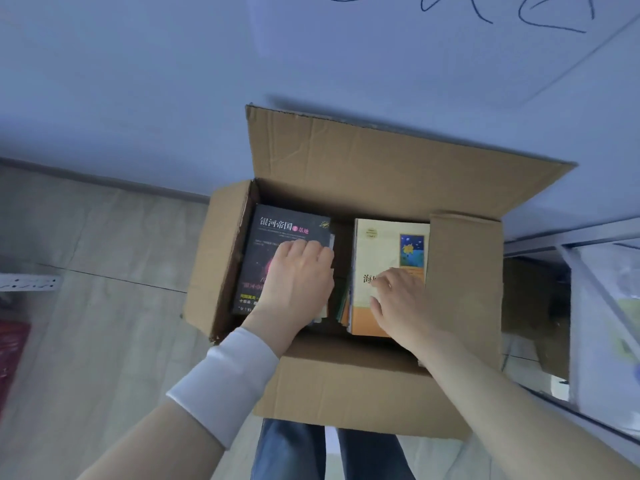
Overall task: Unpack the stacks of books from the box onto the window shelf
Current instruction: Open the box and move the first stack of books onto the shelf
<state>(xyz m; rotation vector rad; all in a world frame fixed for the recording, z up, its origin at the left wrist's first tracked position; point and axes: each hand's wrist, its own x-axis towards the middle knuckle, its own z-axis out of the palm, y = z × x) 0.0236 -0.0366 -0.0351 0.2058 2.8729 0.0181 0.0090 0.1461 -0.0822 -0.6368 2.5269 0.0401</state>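
An open cardboard box (349, 382) stands on the floor against the wall, flaps spread. Inside are two stacks of books: a left stack topped by a black book (273, 237) with white and pink lettering, and a right stack topped by a cream and orange book (381, 247) with a blue picture. My left hand (298, 278) lies on the black book, fingers curled over its right edge. My right hand (401, 303) rests on the cream book, fingers spread toward its left edge. Neither stack is lifted.
A pale blue wall (173, 81) rises behind the box. A white power strip (31, 283) lies on the wooden floor at the left, a red object (12, 348) below it. A metal-framed shelf or table (595, 306) stands close on the right.
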